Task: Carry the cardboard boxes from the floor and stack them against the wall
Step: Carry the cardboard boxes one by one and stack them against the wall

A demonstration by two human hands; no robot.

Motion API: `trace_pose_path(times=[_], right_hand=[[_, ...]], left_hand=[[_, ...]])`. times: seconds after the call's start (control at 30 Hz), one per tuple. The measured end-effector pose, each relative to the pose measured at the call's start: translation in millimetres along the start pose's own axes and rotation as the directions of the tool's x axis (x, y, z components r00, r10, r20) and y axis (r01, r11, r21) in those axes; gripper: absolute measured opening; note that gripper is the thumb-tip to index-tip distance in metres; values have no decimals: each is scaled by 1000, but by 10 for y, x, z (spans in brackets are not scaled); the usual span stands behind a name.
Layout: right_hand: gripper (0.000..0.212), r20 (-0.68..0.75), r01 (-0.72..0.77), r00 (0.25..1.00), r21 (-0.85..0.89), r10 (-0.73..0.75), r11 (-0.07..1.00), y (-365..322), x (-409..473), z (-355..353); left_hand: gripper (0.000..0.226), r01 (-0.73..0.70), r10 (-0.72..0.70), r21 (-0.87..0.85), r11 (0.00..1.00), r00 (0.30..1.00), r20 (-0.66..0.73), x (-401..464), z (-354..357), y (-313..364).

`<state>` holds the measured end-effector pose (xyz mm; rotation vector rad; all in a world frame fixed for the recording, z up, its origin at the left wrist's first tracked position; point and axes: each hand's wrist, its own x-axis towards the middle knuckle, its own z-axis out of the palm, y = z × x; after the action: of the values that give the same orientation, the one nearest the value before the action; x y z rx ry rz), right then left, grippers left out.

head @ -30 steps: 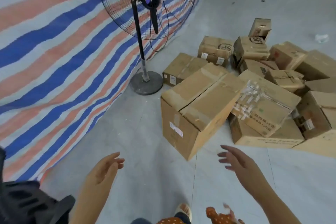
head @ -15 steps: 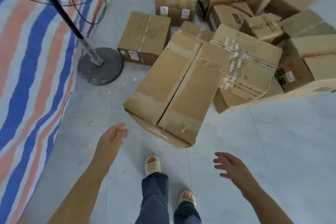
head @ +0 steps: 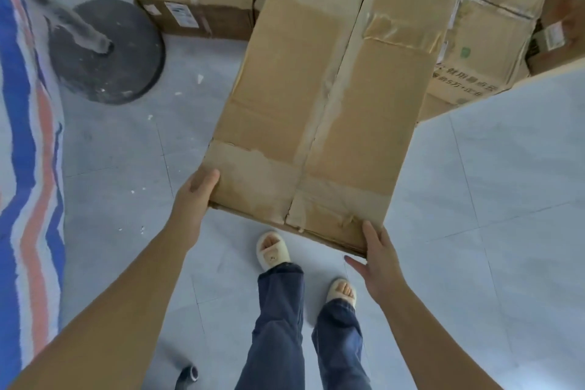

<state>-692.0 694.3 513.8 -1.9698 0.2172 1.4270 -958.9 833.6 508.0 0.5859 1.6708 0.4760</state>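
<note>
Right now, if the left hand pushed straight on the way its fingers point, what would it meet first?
The left hand already touches the big cardboard box at its near left corner, so the box comes first. Past that corner, probably bare floor, though depth is unclear.

The big box (head: 319, 104) is matt brown cardboard, its top scuffed pale where tape was torn off, with glossy brown tape left at one flap. The floor (head: 493, 199) is smooth pale tile; the fan base (head: 126, 73) looks dull, dusty dark metal.
</note>
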Motion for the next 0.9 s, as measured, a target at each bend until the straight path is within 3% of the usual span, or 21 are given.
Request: trace_pose_path(times=[0.17,0.3,0.5,0.67,0.8,0.9], right_hand=[[30,-42,78,996,7,-78,997,-384,-168,-249],[14,-17,187,982,59,-186,981,-864,-346,-426],[18,147,297,947,-71,-285,952,-1585,-466,-618],[18,356,378,889,-217,-287,900,-1942,-534,-886],[15,509,491,809,-311,-294,813,-2206,-811,-1078],[17,575,551,770,-378,-278,744,-2254,-1083,-1138]], left_hand=[[10,-42,42,-50,998,999,-3,-309,180,120],[8,-128,113,-153,980,988,-103,-699,388,332],[9,-194,104,-342,920,959,-264,-1330,678,601],[8,-256,35,-445,858,894,-447,-2083,1040,380],[30,-310,-33,-501,808,826,-563,-2732,1267,154],[38,-311,-142,-616,724,807,-573,-3200,1348,-46]])
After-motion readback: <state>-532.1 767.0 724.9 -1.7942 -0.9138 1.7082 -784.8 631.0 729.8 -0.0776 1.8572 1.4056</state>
